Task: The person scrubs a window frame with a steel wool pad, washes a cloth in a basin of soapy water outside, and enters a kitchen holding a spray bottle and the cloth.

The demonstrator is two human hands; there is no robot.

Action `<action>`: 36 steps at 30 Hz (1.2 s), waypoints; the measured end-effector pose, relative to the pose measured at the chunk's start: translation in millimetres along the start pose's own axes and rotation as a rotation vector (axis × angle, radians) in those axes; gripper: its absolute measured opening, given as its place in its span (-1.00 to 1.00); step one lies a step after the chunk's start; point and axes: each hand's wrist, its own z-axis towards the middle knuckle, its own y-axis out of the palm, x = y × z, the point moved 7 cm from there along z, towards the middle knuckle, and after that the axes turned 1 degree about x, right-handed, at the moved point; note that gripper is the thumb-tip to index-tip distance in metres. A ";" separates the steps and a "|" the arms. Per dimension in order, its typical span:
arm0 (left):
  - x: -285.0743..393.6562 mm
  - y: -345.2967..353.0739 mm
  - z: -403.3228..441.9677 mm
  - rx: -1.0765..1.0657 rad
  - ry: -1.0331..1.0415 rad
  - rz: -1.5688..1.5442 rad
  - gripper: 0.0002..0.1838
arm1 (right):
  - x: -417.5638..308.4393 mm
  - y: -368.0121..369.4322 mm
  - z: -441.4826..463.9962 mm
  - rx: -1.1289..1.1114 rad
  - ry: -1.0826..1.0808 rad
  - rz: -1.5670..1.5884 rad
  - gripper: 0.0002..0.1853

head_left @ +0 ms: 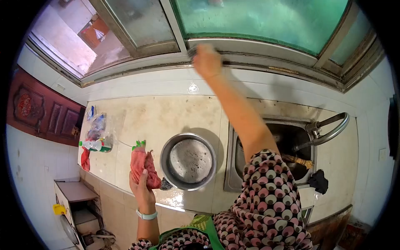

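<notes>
My right hand (207,61) is stretched far forward to the window frame (250,46), blurred by motion. Its fingers are closed around a dark grey scrubbing pad (192,52), which is against the lower frame. My left hand (143,192), lower down near the counter's front edge, grips a crumpled red cloth (144,166). Green tips (138,144) show past the cloth's far end; what they belong to is hidden. A dark mesh scourer (166,184) lies beside the cloth. Just right of it, a metal basin (163,160) holds foamy, greyish water.
A sink (229,179) with a curved faucet (338,128) is on the right, partly behind my right arm. A black cloth (318,181) lies at its edge. Bottles (100,145) and plastic bags (96,125) stand at the counter's left end.
</notes>
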 end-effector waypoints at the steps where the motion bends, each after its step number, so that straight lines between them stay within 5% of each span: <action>1: -2.6 2.3 -0.4 0.009 0.008 -0.017 -0.66 | 2.9 -0.8 1.4 0.004 -0.006 -0.008 -0.82; 5: 8.4 -3.9 -0.4 0.017 0.056 0.026 -0.66 | -5.3 30.4 -5.9 -0.102 -0.194 -0.182 -0.89; 11: -8.9 7.0 5.6 -0.027 -0.024 -0.047 -0.66 | 110.2 -51.2 -48.3 -0.224 -0.006 -0.365 -0.87; 18: -8.1 15.4 13.0 -0.063 -0.067 -0.129 -0.65 | 207.7 -126.6 -89.6 -0.033 0.194 -0.655 -0.88; 27: -12.4 -45.1 21.7 0.084 -0.075 -0.162 -0.77 | 64.9 -21.4 -49.2 -0.263 0.041 -0.563 -0.84; 36: 7.5 -83.4 11.2 0.164 0.014 -0.097 -0.70 | -101.3 88.8 1.6 -0.182 -0.118 -0.122 -0.85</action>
